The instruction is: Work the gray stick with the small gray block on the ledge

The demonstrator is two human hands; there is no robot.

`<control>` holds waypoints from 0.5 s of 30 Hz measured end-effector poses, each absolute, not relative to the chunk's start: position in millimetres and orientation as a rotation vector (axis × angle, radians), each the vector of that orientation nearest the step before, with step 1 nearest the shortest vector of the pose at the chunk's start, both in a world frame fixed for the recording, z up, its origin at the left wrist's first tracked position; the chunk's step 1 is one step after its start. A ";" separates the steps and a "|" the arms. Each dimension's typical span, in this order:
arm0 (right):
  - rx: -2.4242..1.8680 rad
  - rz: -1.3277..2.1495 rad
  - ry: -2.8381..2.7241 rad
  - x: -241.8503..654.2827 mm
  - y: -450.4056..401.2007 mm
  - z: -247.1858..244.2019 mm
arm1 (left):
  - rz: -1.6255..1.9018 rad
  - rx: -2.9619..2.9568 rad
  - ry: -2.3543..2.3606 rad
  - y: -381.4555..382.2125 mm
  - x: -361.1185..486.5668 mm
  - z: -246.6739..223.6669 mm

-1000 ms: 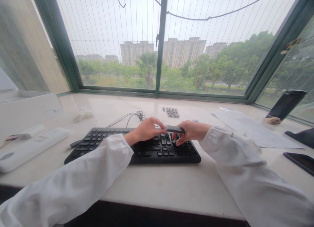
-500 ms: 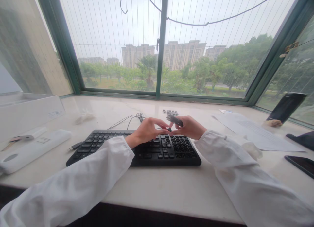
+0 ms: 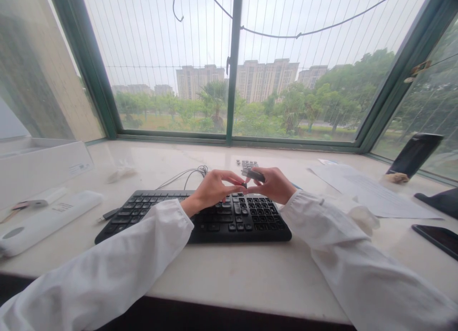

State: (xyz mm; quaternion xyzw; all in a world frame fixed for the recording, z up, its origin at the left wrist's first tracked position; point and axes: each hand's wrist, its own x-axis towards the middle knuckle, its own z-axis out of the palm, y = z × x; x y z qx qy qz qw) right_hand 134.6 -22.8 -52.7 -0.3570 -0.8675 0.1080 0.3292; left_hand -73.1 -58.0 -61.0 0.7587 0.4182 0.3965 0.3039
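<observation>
The left hand pinches a small dark keycap between thumb and fingertips, raised just above the black keyboard. Touching it from the other side, the right hand is closed around a slim dark tool — its tip meeting the keycap. Beyond the hands lie loose keycaps and a coiled cable; papers sit off to the right.

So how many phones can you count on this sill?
2. One phone stands propped against the right window pane; another phone lies flat at the right edge, partly cut off. More could sit out of frame.
</observation>
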 end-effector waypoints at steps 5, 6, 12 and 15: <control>-0.905 0.326 -2.225 135.1 -19.9 -55.3 | 1.034 2.021 1.095 -56.0 -74.7 -61.8; -0.901 0.341 -2.212 135.3 -19.1 -55.9 | 1.028 2.025 1.086 -55.8 -75.2 -61.3; -0.925 0.483 -2.161 135.1 -14.2 -59.8 | 1.028 2.093 1.085 -56.0 -77.8 -57.9; -0.924 0.582 -2.165 135.0 -11.5 -61.6 | 0.999 2.133 1.112 -56.5 -78.4 -58.3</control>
